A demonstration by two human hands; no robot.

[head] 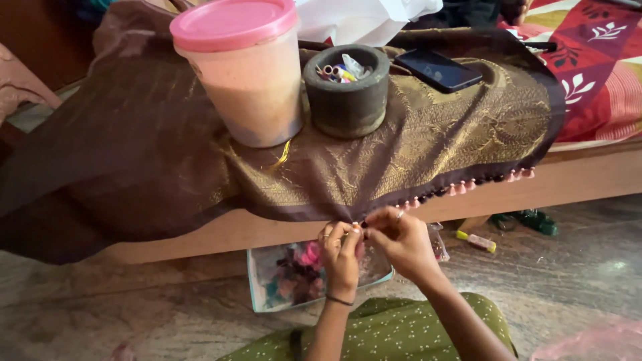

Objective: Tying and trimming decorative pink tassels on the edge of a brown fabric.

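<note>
Brown fabric edge pinched in both hands

We pinch the brown gold-patterned fabric (401, 134) at its hem with our left hand (341, 257) and right hand (401, 241), fingertips closed together. Pink tassels (461, 188) line the edge. Farther back stand a pink-lidded container (244, 73) and stone mortar (348, 90).

My wooden bed (588, 177) carries the brown cloth (414, 140); on it, the pink-lidded tub (244, 73) at eleven o'clock, stone mortar (348, 100) at twelve, phone (438, 69) at one.

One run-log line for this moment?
left hand: pinches cloth edge | right hand: pinches same edge | tassels: along hem | jar: on cloth
</note>
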